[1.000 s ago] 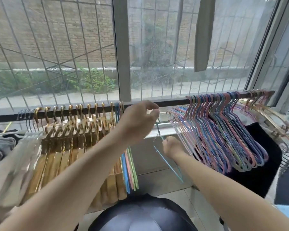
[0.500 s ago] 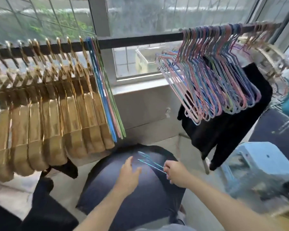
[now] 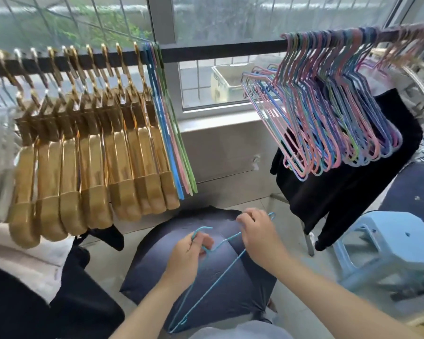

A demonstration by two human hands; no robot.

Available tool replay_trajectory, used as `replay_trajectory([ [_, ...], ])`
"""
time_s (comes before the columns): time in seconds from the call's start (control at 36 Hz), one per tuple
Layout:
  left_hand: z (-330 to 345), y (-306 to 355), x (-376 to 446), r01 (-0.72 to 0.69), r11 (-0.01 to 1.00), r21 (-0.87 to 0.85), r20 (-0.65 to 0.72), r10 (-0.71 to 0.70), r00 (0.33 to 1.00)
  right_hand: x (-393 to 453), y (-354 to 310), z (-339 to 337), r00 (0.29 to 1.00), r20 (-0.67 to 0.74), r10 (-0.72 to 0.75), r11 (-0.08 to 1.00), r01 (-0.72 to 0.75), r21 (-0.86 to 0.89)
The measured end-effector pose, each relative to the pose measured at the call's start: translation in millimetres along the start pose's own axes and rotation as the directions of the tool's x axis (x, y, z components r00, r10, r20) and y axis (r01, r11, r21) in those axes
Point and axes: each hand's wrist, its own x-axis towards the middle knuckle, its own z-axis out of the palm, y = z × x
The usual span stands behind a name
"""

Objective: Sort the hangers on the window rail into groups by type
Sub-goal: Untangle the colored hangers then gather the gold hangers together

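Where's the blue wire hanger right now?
Low centre of the head view, off the rail: the blue wire hanger is held by the left hand and right hand, over the dark cushion.

Home laundry/drying nook by a window, looks like an enclosed balcony.

Dark rail (image 3: pixel 220 51) across a barred window (image 3: pixel 230 20), well above the fingers, packed with gold hangers (image 3: pixel 96 155) up-left and pastel wire hangers (image 3: pixel 328 118) up-right. Black garment (image 3: pixel 353 192) draped right of the fingers, light blue plastic stool (image 3: pixel 389 253) further right on a tiled floor (image 3: pixel 132 243). Greenery outside the glass. Domestic clutter, no shop fittings.
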Motion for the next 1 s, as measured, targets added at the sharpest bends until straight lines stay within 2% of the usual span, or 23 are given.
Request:
replay_trajectory([
  [0.06, -2, 6, 2, 0.007, 0.999, -0.038, -0.093, -0.011, 0.996, 0, -19, -3, 0.973, -0.047, 0.224, 0.970, -0.218, 0.107],
  [0.08, -4, 9, 2, 0.013, 0.998, -0.054, -0.114, -0.019, 0.993, 0, -28, -1, 0.938, 0.032, 0.345, 0.918, -0.344, 0.198],
  [0.14, -5, 13, 1, 0.020, 0.995, -0.099, -0.103, -0.030, 0.994, -4, -43, 3, 0.818, 0.318, 0.479, 0.738, -0.571, 0.359],
  [0.19, -2, 22, -5, 0.004, 0.990, -0.139, -0.067, -0.013, 0.998, -8, -57, 10, 0.712, 0.561, 0.422, 0.549, -0.693, 0.467],
  [0.22, 2, 27, -8, -0.007, 0.986, -0.167, -0.048, -0.001, 0.999, -10, -62, 13, 0.688, 0.628, 0.363, 0.469, -0.717, 0.515],
  [0.28, 12, 37, -14, -0.018, 0.970, -0.243, -0.017, 0.014, 1.000, -10, -71, 13, 0.701, 0.654, 0.284, 0.342, -0.711, 0.614],
  [0.39, 20, 51, -22, -0.022, 0.905, -0.425, -0.020, 0.015, 1.000, 2, -74, -2, 0.736, 0.604, 0.305, 0.051, -0.646, 0.762],
  [0.44, 17, 53, -21, -0.035, 0.923, -0.383, -0.008, 0.034, 0.999, 5, -70, -13, 0.741, 0.600, 0.302, 0.027, -0.635, 0.772],
  [0.58, 15, 52, -19, -0.041, 0.980, -0.196, 0.067, 0.055, 0.996, 6, -60, -30, 0.738, 0.614, 0.281, 0.079, -0.655, 0.751],
  [0.78, 15, 56, -24, -0.137, 0.989, 0.061, 0.109, 0.130, 0.986, 3, -62, -35, 0.719, 0.654, 0.235, 0.098, -0.687, 0.720],
  [0.86, 15, 61, -27, -0.190, 0.972, 0.140, 0.163, 0.167, 0.972, 1, -63, -37, 0.721, 0.670, 0.176, 0.052, -0.686, 0.726],
  [1.0, 6, 72, -27, -0.179, 0.972, 0.151, 0.210, 0.146, 0.967, 5, -61, -42, 0.689, 0.716, 0.111, -0.011, -0.720, 0.694],
])
